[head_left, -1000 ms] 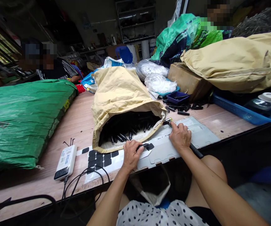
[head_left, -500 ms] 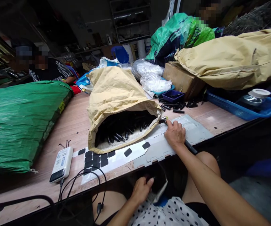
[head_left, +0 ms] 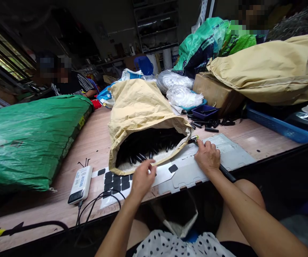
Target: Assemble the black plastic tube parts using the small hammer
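Note:
My right hand [head_left: 208,156] is closed around a hammer [head_left: 226,174], its black handle slanting toward the table's front edge and its metal and yellow head beside the sack mouth. My left hand [head_left: 143,179] is at the front lip of a tan sack [head_left: 140,98]. Its fingers are apart and seem to hold nothing. Many small black cylindrical pieces [head_left: 150,154] lie inside the sack. Under my right hand is a grey plate [head_left: 234,151]. A white sheet with black square stickers [head_left: 116,184] lies left of my left hand.
A white power bank [head_left: 80,185] with black cables stands to the left, near a large green sack [head_left: 31,139]. Loose black pieces [head_left: 211,130], a purple tray [head_left: 204,112], a cardboard box [head_left: 218,93] and a blue basket [head_left: 277,125] are to the right. A person [head_left: 72,84] sits across.
My left hand has risen from below the table edge to the front of the sack mouth. My right hand keeps the hammer in place. The whole view has shifted slightly.

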Demonstrator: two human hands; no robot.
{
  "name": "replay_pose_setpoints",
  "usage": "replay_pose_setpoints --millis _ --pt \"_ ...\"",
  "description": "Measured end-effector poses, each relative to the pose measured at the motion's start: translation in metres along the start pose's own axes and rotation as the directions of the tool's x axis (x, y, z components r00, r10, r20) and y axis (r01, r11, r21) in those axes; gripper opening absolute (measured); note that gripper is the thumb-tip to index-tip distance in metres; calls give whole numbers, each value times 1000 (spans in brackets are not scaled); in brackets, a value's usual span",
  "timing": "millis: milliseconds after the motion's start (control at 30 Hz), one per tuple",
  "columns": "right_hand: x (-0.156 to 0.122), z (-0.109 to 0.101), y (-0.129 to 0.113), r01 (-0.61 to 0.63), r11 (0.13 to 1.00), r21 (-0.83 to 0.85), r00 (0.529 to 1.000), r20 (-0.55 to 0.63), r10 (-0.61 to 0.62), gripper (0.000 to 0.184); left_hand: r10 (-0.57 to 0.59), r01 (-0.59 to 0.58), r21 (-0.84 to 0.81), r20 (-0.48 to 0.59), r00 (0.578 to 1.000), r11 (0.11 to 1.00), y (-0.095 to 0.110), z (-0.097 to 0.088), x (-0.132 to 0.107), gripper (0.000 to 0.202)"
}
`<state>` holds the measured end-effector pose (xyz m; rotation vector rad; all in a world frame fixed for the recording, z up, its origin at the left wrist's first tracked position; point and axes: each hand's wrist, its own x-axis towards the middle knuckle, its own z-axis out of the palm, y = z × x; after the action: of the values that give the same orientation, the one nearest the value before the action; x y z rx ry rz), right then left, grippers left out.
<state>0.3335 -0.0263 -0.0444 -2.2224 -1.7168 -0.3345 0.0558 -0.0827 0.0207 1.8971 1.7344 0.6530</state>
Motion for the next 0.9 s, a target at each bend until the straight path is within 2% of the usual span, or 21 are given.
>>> replay_pose_setpoints --millis 33,67,167,267,400,500,567,633,700,800,900 --pt "0 0 0 2 1000 -1 1000 1 -2 40 21 -9 136 -87 996 991 -7 -9 17 32" --pt "0 1 0 3 1000 -4 1000 0 -3 40 45 -11 273 -117 992 962 -15 -15 31 39" --pt "1 1 -1 -4 1000 -17 1000 -4 4 40 103 -76 551 -18 994 831 -34 -26 58 43" --pt "2 2 -1 -11 999 -31 1000 3 11 40 181 -156 633 25 983 758 -38 -27 60 27" --pt "2 1 -1 -9 999 -31 1000 10 9 40 363 -284 596 -14 932 751 -17 -16 39 19" --pt "2 1 -1 -7 999 -35 1000 -1 7 40 419 -406 484 87 904 775 3 8 23 17" --pt "1 2 0 0 999 -40 1000 -12 0 39 404 -421 394 131 905 817 9 28 17 18" --pt "1 3 0 7 999 -43 1000 -20 -8 39 374 -388 319 107 921 865 8 43 12 22" --pt "1 3 0 6 999 -43 1000 -21 -7 39 362 -360 264 41 931 895 1 51 7 31" --pt "2 3 -1 3 999 -42 1000 -18 -4 39 350 -330 216 -62 935 919 -14 49 0 41" --pt "2 1 -1 0 999 -42 1000 -12 -1 39 305 -287 163 -101 947 944 -25 44 -2 40"
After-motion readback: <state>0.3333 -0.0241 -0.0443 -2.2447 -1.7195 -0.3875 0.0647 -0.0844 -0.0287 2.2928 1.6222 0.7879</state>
